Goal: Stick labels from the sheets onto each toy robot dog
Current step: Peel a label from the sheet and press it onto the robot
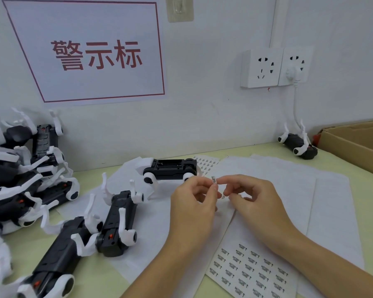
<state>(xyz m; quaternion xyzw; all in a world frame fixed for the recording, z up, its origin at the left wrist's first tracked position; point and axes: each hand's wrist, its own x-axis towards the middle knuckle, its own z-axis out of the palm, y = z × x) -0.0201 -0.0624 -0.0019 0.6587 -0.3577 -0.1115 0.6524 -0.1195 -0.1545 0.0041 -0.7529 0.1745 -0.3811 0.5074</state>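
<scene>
The left hand (pixel 194 196) pinches one small label (pixel 214 180); the right hand (pixel 254 198) holds another. Many dogs (pixel 26 168) wait.

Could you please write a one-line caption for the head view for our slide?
Left hand pinches a small label, right hand beside it, above a toy robot dog lying belly-up.

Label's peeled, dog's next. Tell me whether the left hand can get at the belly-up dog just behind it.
Probably yes: the left hand, pinching a small label, hovers just in front of that dog, with nothing between them.
</scene>
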